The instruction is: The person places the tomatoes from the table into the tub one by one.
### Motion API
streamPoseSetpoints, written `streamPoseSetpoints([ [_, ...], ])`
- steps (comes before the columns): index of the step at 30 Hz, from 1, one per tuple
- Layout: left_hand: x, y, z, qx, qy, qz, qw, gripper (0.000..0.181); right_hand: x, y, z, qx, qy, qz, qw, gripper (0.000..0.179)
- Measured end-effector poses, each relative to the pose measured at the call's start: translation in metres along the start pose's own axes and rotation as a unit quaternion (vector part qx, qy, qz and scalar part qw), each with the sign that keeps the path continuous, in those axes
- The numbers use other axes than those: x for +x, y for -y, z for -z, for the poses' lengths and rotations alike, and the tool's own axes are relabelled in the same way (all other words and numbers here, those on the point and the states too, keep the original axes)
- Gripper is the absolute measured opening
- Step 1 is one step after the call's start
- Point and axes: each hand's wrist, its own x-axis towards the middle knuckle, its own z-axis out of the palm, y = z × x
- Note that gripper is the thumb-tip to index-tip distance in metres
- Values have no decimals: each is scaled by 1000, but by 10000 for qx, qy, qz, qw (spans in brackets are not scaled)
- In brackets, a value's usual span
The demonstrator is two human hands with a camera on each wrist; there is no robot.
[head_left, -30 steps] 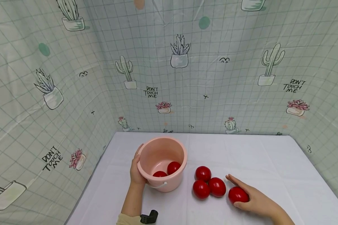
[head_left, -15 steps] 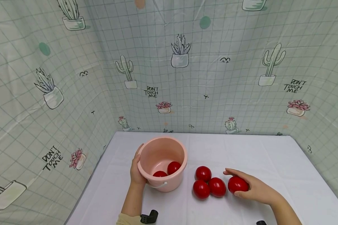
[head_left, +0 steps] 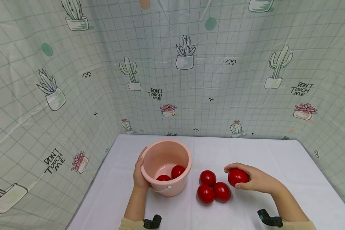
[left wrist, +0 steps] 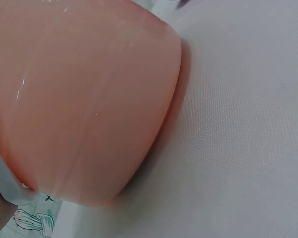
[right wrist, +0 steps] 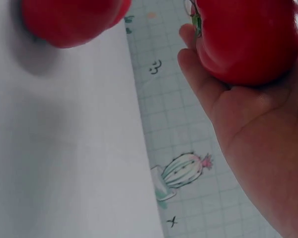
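My right hand (head_left: 257, 179) grips a red tomato (head_left: 238, 177), holding it above the table just right of three loose tomatoes. A green stem end shows on the held tomato (right wrist: 248, 39) in the right wrist view. The loose ones sit close together: a back tomato (head_left: 208, 178), a front tomato (head_left: 205, 194) and a right tomato (head_left: 222, 192). To their left stands a pink bucket (head_left: 176, 187) with a white handle. My left hand (head_left: 140, 175) holds the bucket's left side, its fingers along the outer wall. Inside lie two tomatoes (head_left: 178, 171), one partly hidden by the rim.
A white cloth covers the table (head_left: 264, 156). Behind it and at both sides hangs a grid-patterned curtain (head_left: 201, 83) printed with cacti. Dark straps with a small mount (head_left: 153, 221) sit at both wrists.
My right hand has raised the tomato off the table and carried it up and slightly left, toward the loose tomatoes. The left hand and the bucket have stayed in place.
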Motion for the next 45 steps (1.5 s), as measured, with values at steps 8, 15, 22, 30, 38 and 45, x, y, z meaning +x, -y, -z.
streamPoseSetpoints([
  [8,0,0,1,-72,29,-11,10000,53,33,25,21,120,389,249,9989,43],
  [15,0,1,1,-103,120,-136,9998,55,69,52,37,32,673,571,9961,40],
  [22,0,0,2,-116,76,-53,9999,53,106,75,41,77,936,562,9940,42],
  [30,2,0,2,-40,29,35,10000,51,144,101,38,-102,1153,434,9923,43],
  [38,3,1,3,-131,37,22,9999,51,182,129,25,-1,1700,386,9847,48],
  [45,4,1,3,-189,45,38,9998,52,212,148,7,139,2206,342,9747,46],
])
